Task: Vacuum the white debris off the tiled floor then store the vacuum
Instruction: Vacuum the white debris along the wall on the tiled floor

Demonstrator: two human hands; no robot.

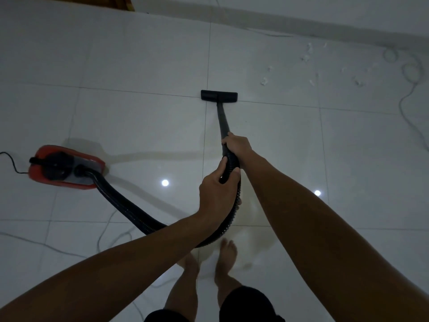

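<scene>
Head view: both hands (left [217,187], right [236,145]) grip the vacuum hose [228,166]; white debris [264,81] lies well beyond.

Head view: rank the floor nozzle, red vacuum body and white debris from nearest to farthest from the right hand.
From the right hand:
1. Floor nozzle, straight ahead at the wand's end.
2. White debris, ahead to the right, near the wall.
3. Red vacuum body, far left.

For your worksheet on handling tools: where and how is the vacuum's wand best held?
Grip the wand at its near upper end, from above, where the right hand wraps it; the left hand steadies the ribbed hose just behind. The slim round tube slants toward the person.
</scene>
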